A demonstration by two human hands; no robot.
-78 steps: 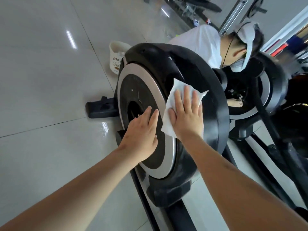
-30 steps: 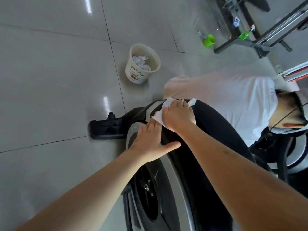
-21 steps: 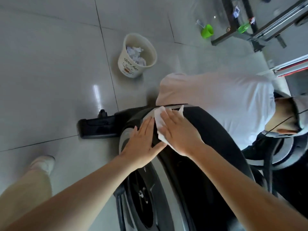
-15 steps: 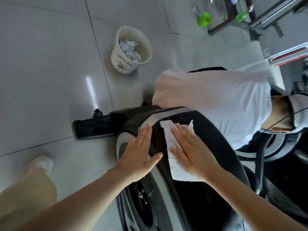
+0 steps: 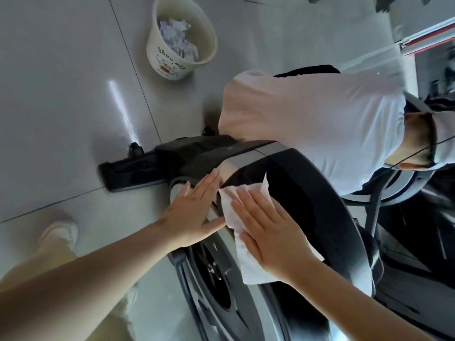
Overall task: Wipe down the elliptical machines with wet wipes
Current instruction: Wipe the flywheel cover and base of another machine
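The right hand lay flat with straight fingers, pressing the white wet wipe onto the black crown of the elliptical machine's wheel housing at mid-frame. The left hand, spread flat and holding nothing, rested on the silver rim at the wipe's 9 o'clock. A paper-filled bin stood on the floor at 11 o'clock.

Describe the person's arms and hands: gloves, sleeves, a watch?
The left hand and the right hand are bare: no gloves, rings or watch. Both forearms are bare too, with no sleeve in view. A few small marks show near the left wrist.
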